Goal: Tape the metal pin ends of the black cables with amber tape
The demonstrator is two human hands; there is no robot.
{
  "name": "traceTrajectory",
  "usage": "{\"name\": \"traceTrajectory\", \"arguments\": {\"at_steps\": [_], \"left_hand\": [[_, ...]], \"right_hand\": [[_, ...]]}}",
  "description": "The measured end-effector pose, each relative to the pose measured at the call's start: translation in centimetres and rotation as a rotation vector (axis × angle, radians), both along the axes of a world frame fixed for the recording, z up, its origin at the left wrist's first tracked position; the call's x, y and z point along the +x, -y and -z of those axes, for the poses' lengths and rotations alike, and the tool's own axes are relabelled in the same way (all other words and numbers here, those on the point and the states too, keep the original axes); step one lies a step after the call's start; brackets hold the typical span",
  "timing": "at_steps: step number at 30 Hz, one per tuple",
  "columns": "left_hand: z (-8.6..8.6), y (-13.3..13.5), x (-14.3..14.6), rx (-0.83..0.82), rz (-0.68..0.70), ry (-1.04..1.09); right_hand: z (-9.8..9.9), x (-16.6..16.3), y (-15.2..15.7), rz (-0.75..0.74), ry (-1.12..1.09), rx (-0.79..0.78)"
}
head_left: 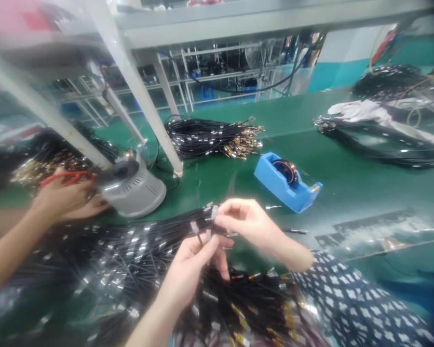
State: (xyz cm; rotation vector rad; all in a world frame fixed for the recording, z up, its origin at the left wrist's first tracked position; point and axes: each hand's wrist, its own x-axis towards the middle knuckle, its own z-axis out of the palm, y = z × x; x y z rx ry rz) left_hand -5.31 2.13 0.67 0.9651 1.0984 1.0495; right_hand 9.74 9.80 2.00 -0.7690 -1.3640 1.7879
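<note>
Near the middle of the head view, my left hand (pixel 193 260) is closed round thin black cables, with the thumb pressed on them. One silver-tipped cable end (pixel 194 227) sticks up out of it. Just above, my right hand (pixel 248 221) pinches the flat silver connector (pixel 214 212) of a cable between thumb and forefinger. Beneath both hands lies a heap of black cables (pixel 217 299) with silver and yellow-marked ends. More black cables (pixel 141 250) spread to the left, blurred toward the edge. How many cables my left hand holds is hidden by the fingers.
A blue tape dispenser (pixel 285 185) stands beyond my right hand. Coiled cable bundles (pixel 198 137) lie behind, with others (pixel 376 144) at the right. At left, a co-worker's hands (pixel 63 197) hold orange-handled scissors (pixel 68 178) beside a grey rounded device (pixel 133 190). A white shelf post (pixel 141 91) rises behind it.
</note>
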Motion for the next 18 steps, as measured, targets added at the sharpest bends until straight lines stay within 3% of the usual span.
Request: {"name": "traceTrajectory", "arguments": {"at_steps": [7,14,18], "left_hand": [[-1.1,-0.3,-0.3,0.161,-0.404,0.042],[-1.2,-0.8,0.1,0.010,-0.193,-0.141],[-0.7,-0.6,0.1,-0.078,-0.302,-0.134]], "right_hand": [[-0.4,1.0,-0.5,-0.028,0.015,-0.043],[0.3,0.1,0.4,-0.009,-0.014,-0.029],[1.0,2.7,-0.2,0.073,0.110,0.106]]}}
